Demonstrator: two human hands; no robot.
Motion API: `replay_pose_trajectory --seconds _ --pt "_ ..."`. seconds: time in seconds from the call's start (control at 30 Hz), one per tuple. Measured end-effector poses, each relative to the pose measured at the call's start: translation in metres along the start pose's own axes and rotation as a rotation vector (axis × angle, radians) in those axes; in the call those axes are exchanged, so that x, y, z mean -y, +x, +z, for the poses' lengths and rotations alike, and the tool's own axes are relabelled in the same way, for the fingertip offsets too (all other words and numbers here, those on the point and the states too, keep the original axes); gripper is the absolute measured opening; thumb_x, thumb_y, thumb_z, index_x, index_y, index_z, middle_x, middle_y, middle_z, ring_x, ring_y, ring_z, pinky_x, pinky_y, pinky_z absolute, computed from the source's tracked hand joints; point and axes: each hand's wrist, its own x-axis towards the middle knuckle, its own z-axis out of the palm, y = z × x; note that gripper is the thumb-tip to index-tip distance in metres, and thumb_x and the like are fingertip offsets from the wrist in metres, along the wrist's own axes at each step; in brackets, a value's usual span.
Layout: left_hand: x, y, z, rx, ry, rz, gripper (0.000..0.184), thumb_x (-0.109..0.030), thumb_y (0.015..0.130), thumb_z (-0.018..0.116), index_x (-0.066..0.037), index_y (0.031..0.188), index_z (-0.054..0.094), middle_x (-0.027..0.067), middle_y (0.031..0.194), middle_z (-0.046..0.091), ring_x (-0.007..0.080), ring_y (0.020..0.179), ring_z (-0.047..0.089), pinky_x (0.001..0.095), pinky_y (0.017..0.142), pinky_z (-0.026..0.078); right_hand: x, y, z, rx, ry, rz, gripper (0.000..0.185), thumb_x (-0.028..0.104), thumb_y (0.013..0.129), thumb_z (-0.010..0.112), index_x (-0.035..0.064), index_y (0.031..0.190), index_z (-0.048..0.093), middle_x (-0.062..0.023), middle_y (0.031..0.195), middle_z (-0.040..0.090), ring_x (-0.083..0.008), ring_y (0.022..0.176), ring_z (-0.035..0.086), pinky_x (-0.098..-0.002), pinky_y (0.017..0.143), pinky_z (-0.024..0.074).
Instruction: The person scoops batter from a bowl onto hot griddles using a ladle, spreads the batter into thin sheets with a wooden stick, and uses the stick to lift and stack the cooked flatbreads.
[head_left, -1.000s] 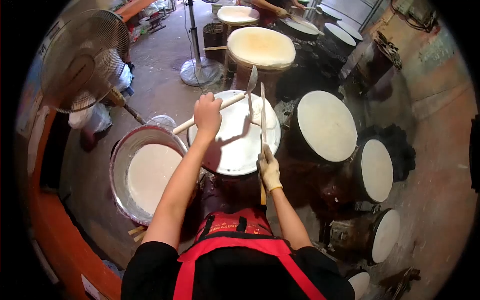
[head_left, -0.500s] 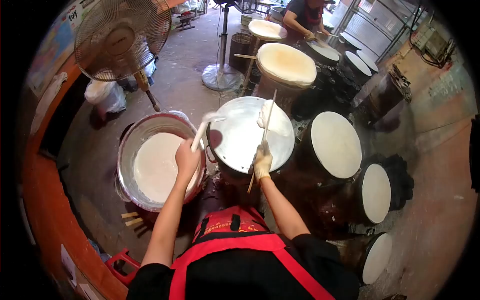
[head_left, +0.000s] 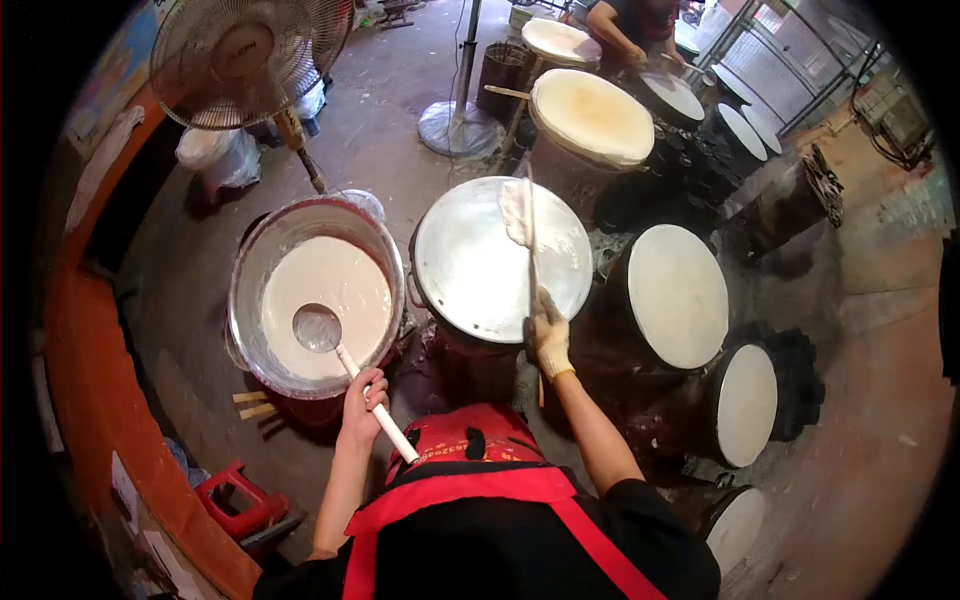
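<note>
My bare left hand (head_left: 364,405) is wrapped round the white handle of a ladle (head_left: 318,328). The ladle's round bowl is over the pale batter (head_left: 345,275) inside a deep metal pot (head_left: 242,300); whether it dips in, I cannot tell. On my right hand (head_left: 549,340) is a whitish work glove, closed round a long thin stick (head_left: 533,235) that reaches across a round griddle (head_left: 455,255). Beside the stick's far half lies a thick white smear of batter (head_left: 514,212), with a thin wet trace to its right.
Several round, white-topped drums curve along the right, the nearest a large one (head_left: 678,295). Beyond the griddle stands a browned round sheet (head_left: 592,115). A co-worker (head_left: 625,35) works at the back. A pedestal fan (head_left: 235,55) and a red stool (head_left: 240,503) are on the left.
My left hand has swung the ladle back from the griddle's edge to over the pot. The stick has shifted left and the batter lump is now flatter. The view has moved slightly.
</note>
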Motion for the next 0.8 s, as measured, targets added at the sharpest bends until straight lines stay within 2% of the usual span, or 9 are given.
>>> replay_pose_trajectory --seconds 0.03,0.07,0.17,0.27,0.43,0.53,0.6,0.67,0.8 --pt "0.004 -0.001 -0.002 0.009 0.014 -0.009 0.01 0.001 0.087 0.048 -0.005 0.082 0.042 0.001 0.066 0.039 0.0052 0.044 0.032 0.0166 0.031 0.024 -0.004 0.012 0.003 0.013 -0.272 -0.278 0.04 0.016 0.09 0.054 0.0056 0.128 0.05 0.0059 0.058 0.041 -0.0057 0.042 0.034 -0.0215 0.038 0.0284" --pt "0.011 -0.002 0.001 0.02 0.025 -0.017 0.01 0.001 0.086 0.048 -0.006 0.082 0.042 0.001 0.066 0.039 0.005 0.044 0.032 0.0165 0.031 0.024 0.038 -0.002 0.009 0.121 -0.06 -0.008 0.04 0.015 0.091 0.052 0.0026 0.128 0.049 0.0029 0.062 0.047 -0.0062 0.046 0.038 -0.0222 0.042 0.0337" --pt "0.039 -0.003 0.012 0.025 0.014 0.011 0.013 0.001 0.088 0.048 -0.007 0.098 0.05 -0.0015 0.061 0.037 0.0037 0.042 0.031 0.016 0.031 0.024 0.038 0.016 -0.004 0.292 -0.241 -0.185 0.04 0.014 0.09 0.053 0.0003 0.128 0.049 -0.007 0.098 0.062 -0.0113 0.084 0.055 -0.0223 0.077 0.0444" --pt "0.063 -0.002 0.011 0.048 -0.071 0.034 0.023 -0.001 0.089 0.048 -0.008 0.11 0.051 -0.0032 0.057 0.035 0.0032 0.04 0.029 0.0158 0.031 0.025 0.075 0.01 -0.047 0.491 -0.101 0.005 0.04 0.014 0.091 0.051 0.005 0.13 0.048 -0.0129 0.108 0.062 -0.0116 0.086 0.059 -0.0233 0.072 0.0472" --pt "0.103 -0.008 0.01 0.051 -0.039 0.228 0.018 -0.003 0.09 0.049 -0.009 0.106 0.052 -0.003 0.058 0.037 0.0048 0.044 0.034 0.0176 0.039 0.031 0.019 0.067 -0.092 0.232 0.106 0.042 0.039 0.012 0.092 0.052 0.0066 0.13 0.049 -0.0071 0.088 0.062 -0.0097 0.059 0.052 -0.0226 0.05 0.043" --pt "0.133 -0.016 0.023 -0.219 0.045 0.399 0.016 -0.003 0.086 0.053 -0.008 0.101 0.053 -0.0025 0.061 0.042 0.0081 0.049 0.039 0.0218 0.048 0.036 0.05 0.076 -0.072 0.498 -0.309 0.091 0.039 0.019 0.092 0.053 0.0079 0.129 0.05 -0.0058 0.088 0.062 -0.0085 0.068 0.054 -0.0227 0.059 0.045" --pt "0.147 -0.015 0.009 -0.323 0.007 0.461 0.016 -0.002 0.083 0.055 -0.009 0.098 0.055 -0.0024 0.062 0.044 0.0094 0.049 0.04 0.0231 0.049 0.037 0.06 0.076 -0.06 0.587 -0.367 -0.018 0.04 0.025 0.091 0.054 0.0072 0.128 0.051 -0.0096 0.104 0.063 -0.0127 0.092 0.054 -0.0243 0.081 0.0428" --pt "0.154 -0.016 -0.032 -0.381 0.047 0.477 0.017 -0.004 0.08 0.058 -0.01 0.095 0.057 -0.0031 0.059 0.043 0.0108 0.049 0.041 0.0241 0.05 0.038 0.041 0.085 -0.072 0.74 -0.307 0.024 0.04 0.023 0.091 0.054 0.0065 0.127 0.051 -0.0115 0.111 0.062 -0.0136 0.095 0.054 -0.0242 0.084 0.0424" --pt "0.18 -0.035 -0.037 -0.61 0.125 0.466 0.017 -0.007 0.078 0.06 -0.012 0.094 0.058 -0.0036 0.054 0.04 0.012 0.049 0.042 0.0255 0.05 0.04 0.091 0.088 -0.124 1.001 -0.302 0.033 0.046 0.001 0.086 0.044 0.0024 0.131 0.045 -0.0132 0.123 0.054 -0.0183 0.111 0.051 -0.0268 0.095 0.0383"
